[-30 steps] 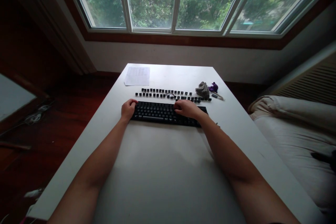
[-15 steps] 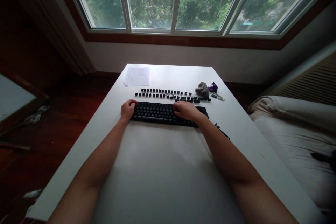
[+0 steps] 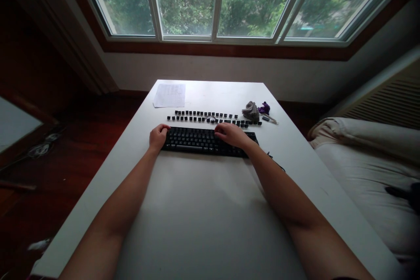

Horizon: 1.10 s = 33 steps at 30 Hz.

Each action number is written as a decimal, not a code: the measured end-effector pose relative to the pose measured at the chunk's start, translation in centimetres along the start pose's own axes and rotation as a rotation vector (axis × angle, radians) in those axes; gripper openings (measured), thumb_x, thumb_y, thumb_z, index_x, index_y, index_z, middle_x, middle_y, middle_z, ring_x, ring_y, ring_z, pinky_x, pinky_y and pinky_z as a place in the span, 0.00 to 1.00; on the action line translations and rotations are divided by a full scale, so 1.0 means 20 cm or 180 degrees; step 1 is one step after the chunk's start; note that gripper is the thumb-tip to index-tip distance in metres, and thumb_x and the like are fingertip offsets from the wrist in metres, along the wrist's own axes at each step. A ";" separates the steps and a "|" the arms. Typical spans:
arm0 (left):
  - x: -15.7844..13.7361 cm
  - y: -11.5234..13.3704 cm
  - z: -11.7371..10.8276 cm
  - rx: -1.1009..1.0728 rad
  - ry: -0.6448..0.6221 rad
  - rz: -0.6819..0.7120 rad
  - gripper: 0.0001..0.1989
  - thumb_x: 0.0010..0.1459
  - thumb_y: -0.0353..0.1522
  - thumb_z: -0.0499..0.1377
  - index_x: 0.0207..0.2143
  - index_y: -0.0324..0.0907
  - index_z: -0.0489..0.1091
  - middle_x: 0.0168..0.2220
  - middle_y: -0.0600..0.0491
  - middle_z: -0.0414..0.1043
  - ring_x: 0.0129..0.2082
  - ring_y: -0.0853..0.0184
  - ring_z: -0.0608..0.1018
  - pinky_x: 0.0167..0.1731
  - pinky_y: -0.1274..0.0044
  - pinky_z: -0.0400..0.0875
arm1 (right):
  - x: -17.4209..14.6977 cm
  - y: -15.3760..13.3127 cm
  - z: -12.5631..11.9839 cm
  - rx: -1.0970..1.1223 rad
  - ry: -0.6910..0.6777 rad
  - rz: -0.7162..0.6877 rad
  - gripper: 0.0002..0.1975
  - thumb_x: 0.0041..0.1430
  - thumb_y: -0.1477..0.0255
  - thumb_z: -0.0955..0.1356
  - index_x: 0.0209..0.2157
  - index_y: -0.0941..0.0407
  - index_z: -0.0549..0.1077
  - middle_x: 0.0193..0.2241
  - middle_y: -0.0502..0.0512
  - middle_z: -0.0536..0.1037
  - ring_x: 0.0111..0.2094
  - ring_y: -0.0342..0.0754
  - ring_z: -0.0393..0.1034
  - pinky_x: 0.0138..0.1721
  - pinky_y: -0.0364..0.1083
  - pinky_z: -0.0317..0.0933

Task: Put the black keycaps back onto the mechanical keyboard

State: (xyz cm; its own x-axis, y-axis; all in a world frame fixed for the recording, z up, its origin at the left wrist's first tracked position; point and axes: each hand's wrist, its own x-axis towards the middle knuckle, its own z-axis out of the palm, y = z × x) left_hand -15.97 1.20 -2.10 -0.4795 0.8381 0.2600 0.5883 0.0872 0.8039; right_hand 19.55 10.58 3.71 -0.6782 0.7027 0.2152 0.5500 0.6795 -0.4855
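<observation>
Forearms (image 3: 114, 205) come in from both bottom corners, over the near part of my white table (image 3: 197, 210). Change since a moment ago is slight: my right hand (image 3: 230, 134) seems to have edged up and away from me over the black keyboard (image 3: 188, 140), while the keyboard itself lies crosswise on the table as before, so I'd judge the same close fingerwork on the keys is under way. Left hand (image 3: 158, 137): fingers curled in, thumb side uppermost, closed around the keyboard's left end, apparently steadying it. Right hand: palm down over the right-of-middle keys, fingers bent downward, tips partly hidden; I can't make out how far apart they are or whether they hold anything. Thin black cable (image 3: 277, 165) off the right end, partly behind my forearm. Just beyond the keyboard, loose black pieces, look like keycaps: nearer row (image 3: 186, 119), then farther row (image 3: 194, 113), nearer one running on to the right. Small shiny item among them, too small to name. Far right, slender tools (image 3: 270, 119), crumpled grey cloth (image 3: 251, 111), purple bundle (image 3: 264, 108) beside it. Far left, printed paper (image 3: 169, 95), text unreadable. Window (image 3: 187, 4) behind, trees outside.
</observation>
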 end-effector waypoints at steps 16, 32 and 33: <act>-0.01 0.00 0.01 0.0031 -0.0009 0.0004 0.13 0.57 0.33 0.54 0.37 0.46 0.79 0.35 0.54 0.80 0.38 0.62 0.79 0.42 0.74 0.69 | 0.03 -0.06 0.23 0.3665 0.0001 0.0579 0.14 0.56 0.62 0.69 0.24 0.53 0.63 0.21 0.44 0.63 0.24 0.43 0.59 0.35 0.47 0.64; 0.00 -0.02 -0.01 -0.0007 -0.0032 -0.0013 0.12 0.57 0.33 0.54 0.36 0.46 0.79 0.34 0.54 0.81 0.38 0.61 0.79 0.42 0.74 0.69 | 0.15 0.25 0.06 -0.1136 0.0292 0.0409 0.08 0.59 0.70 0.71 0.41 0.53 0.77 0.39 0.58 0.76 0.43 0.54 0.67 0.43 0.48 0.59; 0.01 -0.02 -0.01 -0.0009 -0.0033 -0.0001 0.13 0.57 0.33 0.54 0.36 0.46 0.79 0.34 0.54 0.80 0.38 0.62 0.79 0.42 0.74 0.69 | 0.16 0.25 0.07 -0.1256 0.0205 0.0367 0.09 0.60 0.70 0.71 0.42 0.53 0.77 0.40 0.59 0.77 0.44 0.55 0.67 0.44 0.49 0.59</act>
State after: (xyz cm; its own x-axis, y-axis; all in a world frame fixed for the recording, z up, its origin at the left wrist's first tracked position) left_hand -16.31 1.20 -2.31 -0.4728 0.8437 0.2542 0.5863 0.0858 0.8055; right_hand 19.38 15.96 0.92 -0.5761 0.7822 0.2372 0.7737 0.6155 -0.1503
